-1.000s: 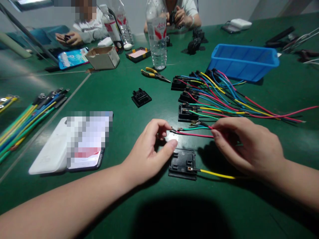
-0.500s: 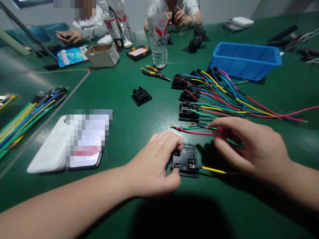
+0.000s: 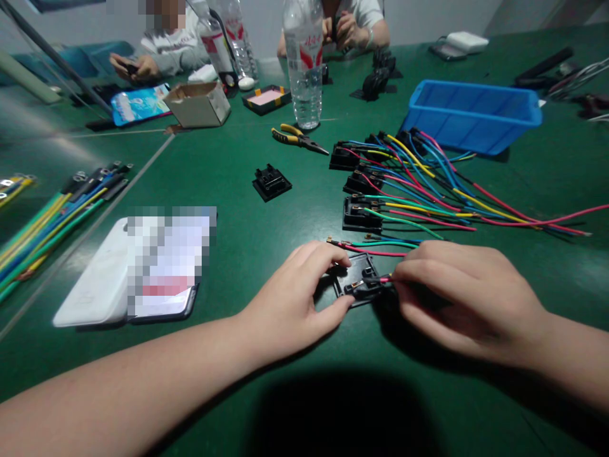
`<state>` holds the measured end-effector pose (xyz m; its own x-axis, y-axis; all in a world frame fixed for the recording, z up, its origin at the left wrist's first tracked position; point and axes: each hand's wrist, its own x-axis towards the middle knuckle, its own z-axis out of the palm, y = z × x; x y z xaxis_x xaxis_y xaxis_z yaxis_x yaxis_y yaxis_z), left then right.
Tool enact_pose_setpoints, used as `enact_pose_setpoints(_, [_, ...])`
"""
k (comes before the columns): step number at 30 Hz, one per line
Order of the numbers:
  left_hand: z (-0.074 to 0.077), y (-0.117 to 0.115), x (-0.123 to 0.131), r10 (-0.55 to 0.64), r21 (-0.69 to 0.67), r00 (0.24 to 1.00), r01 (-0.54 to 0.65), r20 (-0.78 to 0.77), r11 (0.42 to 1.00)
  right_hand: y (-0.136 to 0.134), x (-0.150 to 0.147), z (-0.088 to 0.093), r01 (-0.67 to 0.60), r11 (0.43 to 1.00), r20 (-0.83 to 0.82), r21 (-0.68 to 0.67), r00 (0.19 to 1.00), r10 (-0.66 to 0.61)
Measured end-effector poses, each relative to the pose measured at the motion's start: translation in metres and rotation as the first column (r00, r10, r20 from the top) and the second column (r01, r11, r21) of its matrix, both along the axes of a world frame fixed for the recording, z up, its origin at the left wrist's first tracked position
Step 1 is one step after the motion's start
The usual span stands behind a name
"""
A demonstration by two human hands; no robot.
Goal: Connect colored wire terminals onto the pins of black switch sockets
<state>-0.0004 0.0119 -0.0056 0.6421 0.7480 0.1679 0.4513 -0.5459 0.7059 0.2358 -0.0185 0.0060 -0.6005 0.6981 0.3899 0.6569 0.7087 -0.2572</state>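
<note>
My left hand (image 3: 297, 295) is closed on the left edges of a square black plastic housing (image 3: 351, 270), thumb at the near side and fingers at the far side. A metal terminal lies in the housing's near part. Between the thumb and fingers of my right hand (image 3: 469, 298) is a red wire (image 3: 386, 278), its dark end at the housing's raised slots. My fingers hide most of this wire. Just beyond lie loose wires (image 3: 380, 247) with metal terminals. Another black housing (image 3: 271, 183), without wires, rests farther off to the left.
Wired black housings (image 3: 361, 216) lie beyond my right hand, before a blue bin (image 3: 476, 120). Yellow-handled pliers (image 3: 301, 139) and a water bottle (image 3: 304, 82) stand farther back. Left are phones (image 3: 99, 273) and bundled wires (image 3: 61, 222). Two people's hands work across the table.
My right hand has moved left and down to the housing, bringing a red wire to it. The housing has shifted up and turned slightly, still in my left hand.
</note>
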Motion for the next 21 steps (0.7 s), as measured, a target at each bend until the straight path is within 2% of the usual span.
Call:
enact_pose_setpoints(5, [0.0,0.0,0.0,-0.005,0.011,1.0,0.005,-0.002,1.0,0.002,-0.001,0.0,-0.005,1.0,0.036,0.017,0.999,0.004])
enact_pose_setpoints(10, [-0.001,0.002,0.001,-0.007,0.018,1.0,0.007,-0.001,1.0,0.004,-0.002,-0.001,-0.081,0.996,0.044,0.04,0.996,0.08])
enact_pose_setpoints(14, [0.001,0.002,0.002,-0.012,0.048,1.0,0.012,-0.007,0.999,0.004,-0.001,-0.001,-0.073,0.996,0.056,0.047,0.996,0.07])
enact_pose_setpoints(17, [0.005,-0.002,-0.001,-0.024,0.147,1.0,0.024,-0.002,0.989,0.003,0.0,-0.001,-0.074,0.996,0.061,0.039,0.996,0.071])
enact_pose_setpoints(21, [0.011,-0.007,-0.006,-0.07,0.326,0.997,0.052,0.045,0.944,0.003,-0.001,-0.002,-0.065,0.998,0.062,0.018,0.996,0.064])
